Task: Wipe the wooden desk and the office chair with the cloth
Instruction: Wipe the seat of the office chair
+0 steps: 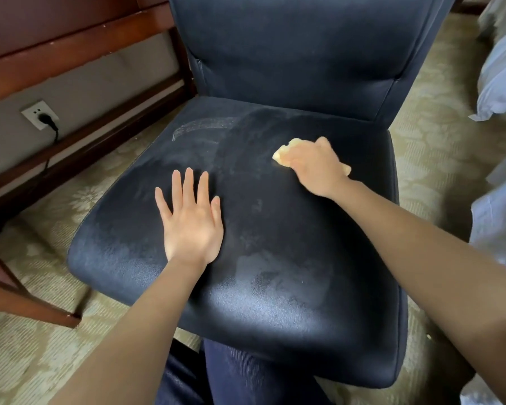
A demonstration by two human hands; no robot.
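Two hands on the office chair (275,302): one flat, one wiping with a cloth.

Nearest, a dark-trousered leg (234,375) shows below the chair seat's front edge. On the left half of the seat the left hand (192,226) lies flat, fingers straight and spread, palm pressing the upholstery. Farther back, on the right half, the right hand (313,168) curls its fingers round the bunched yellow cloth (284,154), which is pressed against the seat. A pale dusty streak (199,127) marks the rear left of the seat. The backrest (298,48) rises behind. Left of the seat stands the wooden desk (70,62), with a wall socket (40,114) under it; to the right lies white bedding (500,77).
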